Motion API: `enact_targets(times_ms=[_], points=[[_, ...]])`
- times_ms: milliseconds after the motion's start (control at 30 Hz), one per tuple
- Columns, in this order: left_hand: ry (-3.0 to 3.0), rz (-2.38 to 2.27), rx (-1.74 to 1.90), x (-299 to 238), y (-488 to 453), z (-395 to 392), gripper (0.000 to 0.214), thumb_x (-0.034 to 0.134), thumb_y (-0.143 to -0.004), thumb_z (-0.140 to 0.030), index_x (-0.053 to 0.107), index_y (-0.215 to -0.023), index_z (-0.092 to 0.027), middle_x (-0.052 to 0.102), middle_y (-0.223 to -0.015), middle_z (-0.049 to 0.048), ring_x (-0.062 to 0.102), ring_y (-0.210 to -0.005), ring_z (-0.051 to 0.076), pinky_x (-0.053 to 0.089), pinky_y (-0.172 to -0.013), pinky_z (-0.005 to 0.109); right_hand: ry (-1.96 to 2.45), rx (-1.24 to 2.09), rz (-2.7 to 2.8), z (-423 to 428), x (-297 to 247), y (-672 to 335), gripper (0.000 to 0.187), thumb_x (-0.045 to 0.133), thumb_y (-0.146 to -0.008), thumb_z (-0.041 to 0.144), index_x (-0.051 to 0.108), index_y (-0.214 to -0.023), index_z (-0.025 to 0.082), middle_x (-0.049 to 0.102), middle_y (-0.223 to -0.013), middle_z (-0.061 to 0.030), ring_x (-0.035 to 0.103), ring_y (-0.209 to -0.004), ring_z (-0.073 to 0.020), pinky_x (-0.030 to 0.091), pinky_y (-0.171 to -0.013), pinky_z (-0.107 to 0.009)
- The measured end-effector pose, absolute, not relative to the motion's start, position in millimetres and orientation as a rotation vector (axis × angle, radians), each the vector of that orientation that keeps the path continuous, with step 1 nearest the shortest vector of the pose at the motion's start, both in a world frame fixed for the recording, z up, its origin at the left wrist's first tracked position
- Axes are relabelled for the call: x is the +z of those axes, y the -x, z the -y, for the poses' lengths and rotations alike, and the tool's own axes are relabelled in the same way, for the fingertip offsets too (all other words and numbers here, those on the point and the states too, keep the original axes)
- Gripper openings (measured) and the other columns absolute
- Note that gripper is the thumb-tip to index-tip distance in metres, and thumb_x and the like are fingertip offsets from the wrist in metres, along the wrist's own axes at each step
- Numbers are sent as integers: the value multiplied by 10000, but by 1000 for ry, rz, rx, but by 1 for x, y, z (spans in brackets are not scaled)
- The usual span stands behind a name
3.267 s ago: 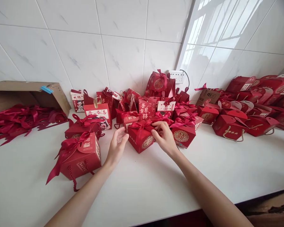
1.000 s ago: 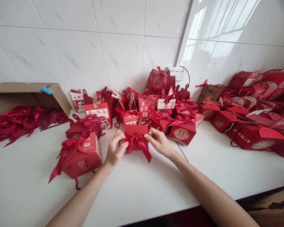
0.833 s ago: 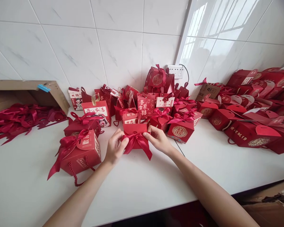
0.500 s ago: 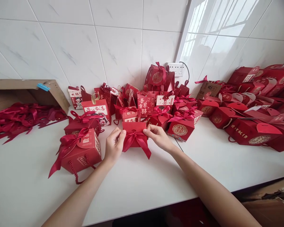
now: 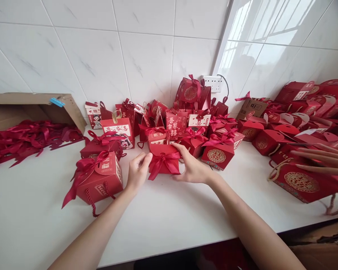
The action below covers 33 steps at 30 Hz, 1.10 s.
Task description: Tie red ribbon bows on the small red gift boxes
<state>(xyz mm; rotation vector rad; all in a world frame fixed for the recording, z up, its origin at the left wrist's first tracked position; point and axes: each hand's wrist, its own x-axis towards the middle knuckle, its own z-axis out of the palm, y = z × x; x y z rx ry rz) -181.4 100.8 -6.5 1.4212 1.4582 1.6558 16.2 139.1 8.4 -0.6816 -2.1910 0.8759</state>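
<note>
A small red gift box [image 5: 170, 168] with a ribbon bow [image 5: 165, 161] tied across its front stands on the white table in front of me. My left hand [image 5: 138, 170] has its fingers curled and its thumb pressed to the box's left upper edge. Round the right side of the same box, my right hand [image 5: 193, 167] grips it with the fingers at the top and the thumb low. Close to my left forearm sits a larger red box [image 5: 98, 180] with a bow and twisted cord handles. Directly behind the held box are several other ribboned boxes.
Another person's hand [image 5: 323, 159] lies over a red box [image 5: 304, 183] with cord handles at the right. Many red boxes are piled behind it. At left, a cardboard carton [image 5: 70, 107] holds red ribbons [image 5: 30, 138]. A power strip [image 5: 212, 83] is against the tiled wall.
My right hand has moved from the box's top corner down around its right side. The box's top has tipped back. At right, another person's hand and a corded box have come into view.
</note>
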Motion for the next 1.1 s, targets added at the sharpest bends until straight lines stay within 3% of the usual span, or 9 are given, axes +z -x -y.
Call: enact_targets(times_ms=[133, 233, 367, 600, 667, 767, 867, 933, 1100], points=[[-1182, -1403, 1735, -13, 190, -113, 378, 420, -769, -449, 278, -503, -221, 321, -504, -40, 395, -486, 113, 397, -508, 245, 808, 1098, 1819, -142, 8, -14, 801, 752, -638, 362, 340, -1318, 262, 465, -1304, -104, 493, -1169, -287, 420, -990, -488], [-1081, -1354, 1772, -15, 194, -117, 359, 473, -734, -427, 302, -493, -222, 334, -489, -44, 407, -469, 110, 435, -525, 257, 695, 1573, 1301, -142, 9, -9, 607, 612, -735, 528, 391, -1239, 272, 569, -1175, -77, 578, -1054, -258, 529, -846, -454], [-1094, -1285, 1733, -17, 191, -116, 359, 545, -710, -398, 382, -451, -210, 405, -457, -19, 450, -476, 128, 423, -500, 266, 471, 2093, 913, -139, 9, -4, 569, 454, -763, 660, 485, -1118, 216, 624, -1062, -86, 627, -950, -218, 569, -763, -369], [-1176, -1299, 1721, -22, 191, -114, 364, 529, -758, -395, 440, -465, -198, 452, -480, -3, 457, -505, 139, 406, -513, 272, 418, 2166, 794, -136, 6, -4, 561, 430, -797, 645, 504, -1138, 206, 616, -1080, -85, 625, -960, -202, 564, -769, -339], [-1193, -1327, 1766, -20, 190, -110, 307, 526, -777, -406, 505, -560, -190, 491, -553, -2, 479, -565, 141, 426, -572, 268, 423, 2190, 746, -136, 7, -5, 525, 421, -814, 623, 512, -1116, 204, 621, -1059, -74, 622, -951, -184, 561, -773, -320], [-1341, -1292, 1842, -17, 186, -103, 246, 522, -804, -428, 569, -853, -191, 577, -752, 17, 548, -710, 155, 463, -685, 274, 440, 2230, 723, -137, 6, -3, 495, 421, -814, 611, 516, -1084, 207, 631, -998, -55, 630, -886, -164, 561, -756, -300], [-1593, -1178, 1830, -18, 182, -99, 406, 533, -803, -460, 478, -1114, -205, 592, -979, 64, 581, -824, 176, 493, -744, 301, 511, 2170, 834, -138, 5, 2, 570, 422, -773, 654, 487, -1115, 202, 623, -1023, -72, 624, -895, -194, 561, -738, -340], [-1674, -1204, 1797, -22, 183, -100, 461, 520, -806, -474, 438, -1169, -202, 574, -1049, 87, 582, -878, 194, 497, -780, 322, 571, 1972, 1001, -135, 7, 6, 645, 458, -721, 686, 447, -1149, 204, 602, -1081, -94, 607, -943, -229, 551, -754, -382], [-1751, -1409, 1711, -36, 194, -116, 424, 488, -800, -484, 496, -1117, -203, 543, -1165, 100, 515, -1090, 263, 453, -892, 370, 598, 980, 1622, -112, 24, -8, 788, 705, -623, 467, 314, -1271, 248, 449, -1287, -106, 497, -1149, -248, 450, -952, -383]])
